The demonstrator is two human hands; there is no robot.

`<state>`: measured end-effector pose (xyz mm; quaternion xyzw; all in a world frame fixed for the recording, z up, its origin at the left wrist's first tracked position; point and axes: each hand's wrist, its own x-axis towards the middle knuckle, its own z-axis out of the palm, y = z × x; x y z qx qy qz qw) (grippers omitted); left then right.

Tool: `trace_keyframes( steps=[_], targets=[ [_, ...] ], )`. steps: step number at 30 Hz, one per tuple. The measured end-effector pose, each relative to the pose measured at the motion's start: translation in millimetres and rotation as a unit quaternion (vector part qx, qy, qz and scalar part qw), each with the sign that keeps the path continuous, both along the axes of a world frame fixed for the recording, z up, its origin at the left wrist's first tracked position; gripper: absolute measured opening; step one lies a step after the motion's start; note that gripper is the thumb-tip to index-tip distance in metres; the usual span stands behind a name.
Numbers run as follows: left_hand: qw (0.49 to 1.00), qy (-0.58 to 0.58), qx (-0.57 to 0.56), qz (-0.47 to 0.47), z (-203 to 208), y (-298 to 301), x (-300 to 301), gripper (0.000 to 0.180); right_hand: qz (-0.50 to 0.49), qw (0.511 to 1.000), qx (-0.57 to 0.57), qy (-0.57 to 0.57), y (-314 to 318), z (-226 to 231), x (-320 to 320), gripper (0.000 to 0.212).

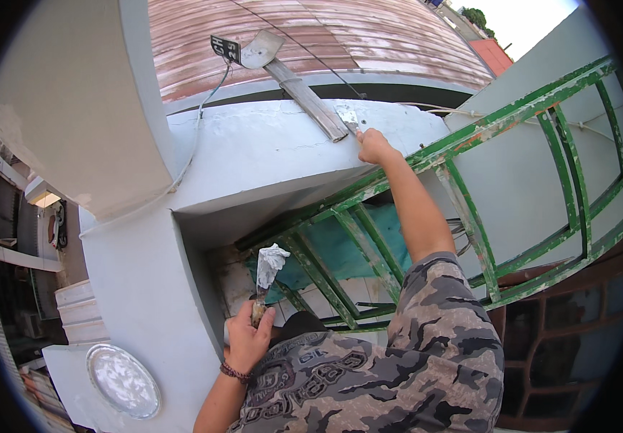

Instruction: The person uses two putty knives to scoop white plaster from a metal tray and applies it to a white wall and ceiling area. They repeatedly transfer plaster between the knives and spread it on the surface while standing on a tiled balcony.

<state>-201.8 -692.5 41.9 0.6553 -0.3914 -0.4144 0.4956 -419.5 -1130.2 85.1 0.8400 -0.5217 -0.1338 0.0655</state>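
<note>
My left hand [248,338] is closed round the handle of a putty knife [258,312] held upright, low in the middle of the head view. A thick lump of white putty [271,264] covers its blade. My right arm stretches far ahead, and my right hand [377,147] grips a second putty knife [351,124]. That blade lies at the top of the white wall ledge [268,148], with white material on or under it. Just left of it, a grey weathered wooden slat [308,103] leans out over the ledge.
A paint-spotted green metal ladder [495,130] slants across the right side, close to my right arm. An oval silver tray [124,381] with white smears rests at the lower left. A thin cable [199,119] runs down beside the pillar [73,94]. Corrugated roofing [311,43] lies beyond.
</note>
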Motion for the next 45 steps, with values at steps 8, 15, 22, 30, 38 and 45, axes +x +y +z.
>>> trace_keyframes(
  steps=[8,15,22,30,38,45],
  targets=[
    [1.000,0.002,-0.007,0.001,-3,2,-1,0.021,0.040,0.997,0.056,0.046,-1,1,-4,0.035],
    [1.000,0.000,-0.012,0.008,-3,1,4,0.024,0.056,0.993,0.034,0.094,-11,66,7,0.028],
    [0.999,0.033,0.011,0.007,1,-1,4,0.023,-0.088,0.993,-0.075,-0.026,-54,103,7,0.024],
    [1.000,-0.012,0.002,0.007,-11,2,3,0.022,-0.041,0.998,-0.055,0.007,-20,67,51,0.020],
    [1.000,-0.007,0.000,0.002,-6,0,2,0.020,-0.033,0.998,-0.060,0.005,-29,91,38,0.019],
    [1.000,-0.013,-0.002,0.002,-11,1,3,0.021,-0.082,0.992,-0.092,-0.030,-34,61,49,0.022]
  ],
)
